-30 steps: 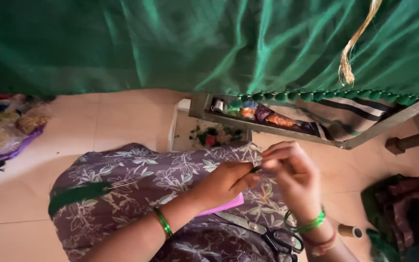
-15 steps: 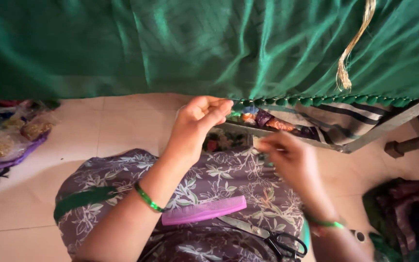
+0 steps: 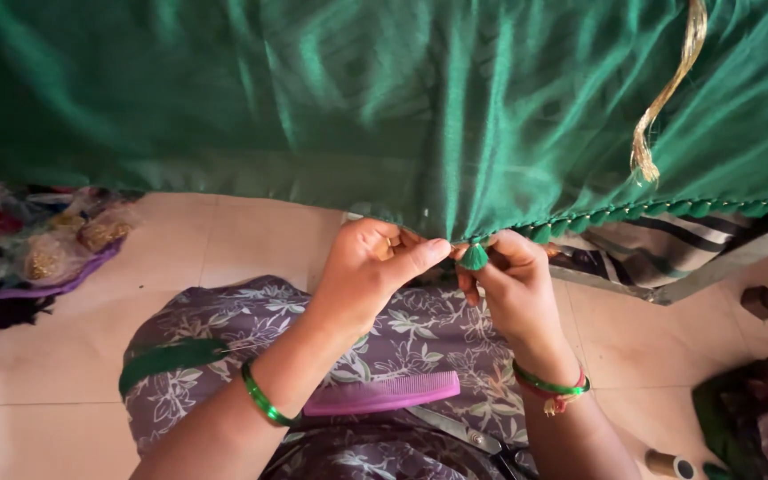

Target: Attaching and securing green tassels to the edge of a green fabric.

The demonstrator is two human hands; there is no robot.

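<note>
Hands meet at the lower hem of the hanging green cloth [image 3: 384, 98] in the head view: the left hand [image 3: 368, 271] pinches the hem edge between thumb and fingers, and the right hand [image 3: 513, 283], touching it, is closed on a small green tassel [image 3: 474, 257] hanging from that edge. Below on the lap lie a pink comb [image 3: 382, 394] and scissors [image 3: 468, 437]; a gold tassel [image 3: 660, 107] dangles upper right.

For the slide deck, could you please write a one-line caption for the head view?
Both hands, left hand and right hand, pinch a small green tassel at the hem of hanging green fabric.
</note>
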